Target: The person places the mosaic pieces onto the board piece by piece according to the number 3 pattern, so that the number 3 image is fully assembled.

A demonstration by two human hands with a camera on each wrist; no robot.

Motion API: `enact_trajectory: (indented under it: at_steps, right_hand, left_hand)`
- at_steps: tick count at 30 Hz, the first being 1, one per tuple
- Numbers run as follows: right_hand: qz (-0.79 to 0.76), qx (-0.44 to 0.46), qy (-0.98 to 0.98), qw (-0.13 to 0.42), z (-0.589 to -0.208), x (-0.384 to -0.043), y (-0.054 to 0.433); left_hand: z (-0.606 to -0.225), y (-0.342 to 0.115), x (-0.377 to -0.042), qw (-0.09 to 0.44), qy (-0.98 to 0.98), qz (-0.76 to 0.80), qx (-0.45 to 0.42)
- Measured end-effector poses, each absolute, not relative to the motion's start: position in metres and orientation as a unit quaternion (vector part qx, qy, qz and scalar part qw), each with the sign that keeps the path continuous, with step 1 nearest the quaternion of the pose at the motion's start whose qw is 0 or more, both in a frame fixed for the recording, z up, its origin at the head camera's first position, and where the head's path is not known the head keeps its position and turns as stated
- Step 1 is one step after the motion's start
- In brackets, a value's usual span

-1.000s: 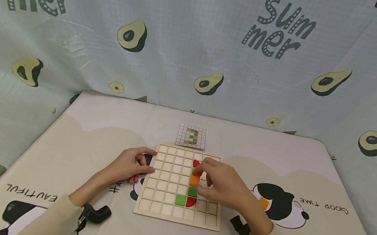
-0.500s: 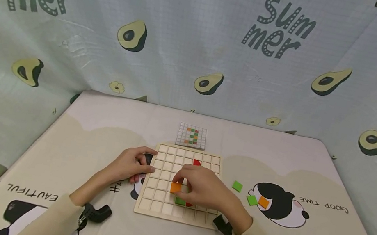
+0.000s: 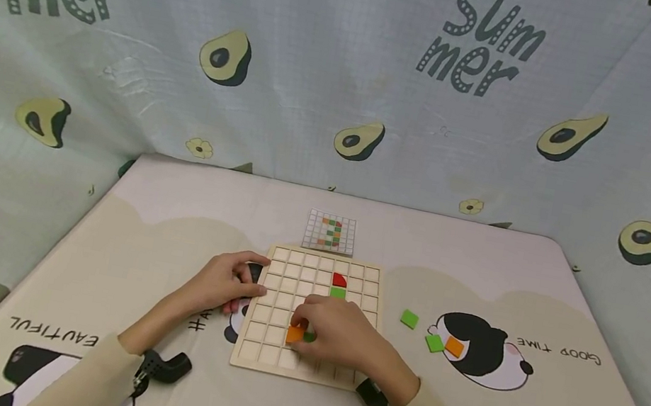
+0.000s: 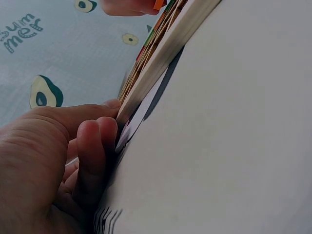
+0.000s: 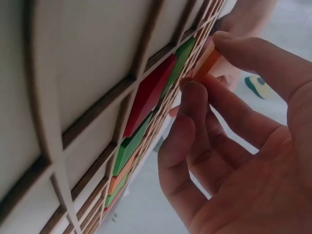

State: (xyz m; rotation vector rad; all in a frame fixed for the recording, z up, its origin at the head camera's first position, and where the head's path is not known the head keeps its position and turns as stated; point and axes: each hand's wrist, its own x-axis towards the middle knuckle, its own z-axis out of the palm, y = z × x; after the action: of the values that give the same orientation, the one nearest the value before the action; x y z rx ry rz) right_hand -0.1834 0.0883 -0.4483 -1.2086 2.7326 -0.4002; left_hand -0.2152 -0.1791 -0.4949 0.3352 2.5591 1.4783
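Note:
A wooden grid board [image 3: 264,358] lies on the table. My right hand [image 3: 338,334] pinches an orange square tile [image 3: 295,335] between thumb and fingertips, close over a cell in the lower part of the grid. In the right wrist view the tile [image 5: 207,63] is tilted beside a seated green tile [image 5: 181,61] and a red tile [image 5: 148,100]. A red rounded tile [image 3: 339,280] and a green tile [image 3: 338,293] show farther up the board; my right hand hides the tiles below them. My left hand [image 3: 222,280] touches the board's left edge with thumb and index finger.
A small card [image 3: 330,232] printed with a coloured grid pattern lies behind the board. Right of the board are two loose green tiles, one nearer [image 3: 434,343] and one farther [image 3: 409,318], and an orange tile [image 3: 454,347]. A printed cloth hangs behind the table.
My right hand has moved the orange tile left and toward me, from the column of tiles to a lower cell beside a green one. My left hand stays at the board's edge.

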Motion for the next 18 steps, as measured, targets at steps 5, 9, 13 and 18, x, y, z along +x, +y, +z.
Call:
enact_trajectory:
  at_steps: [5,9,13,18]
  right_hand:
    - [-0.135,-0.395,0.906,0.067,-0.4490,-0.1834,0.0879]
    - [-0.135,-0.394,0.907,0.069,-0.4507,-0.1839,0.0875]
    - [-0.128,-0.393,0.908,0.067,-0.4524,-0.1846,0.0871]
    - [-0.121,-0.394,0.909,0.067,-0.4531,-0.1851,0.0856]
  left_hand:
    - [-0.4942,-0.1791,-0.2146,0.085,0.858,0.493,0.112]
    - [-0.4937,-0.1786,-0.2143,0.084,0.859,0.492,0.111]
    - [-0.4937,-0.1784,-0.2145,0.086,0.860,0.491,0.110]
    - [-0.4940,-0.1795,-0.2148,0.087,0.858,0.493,0.112]
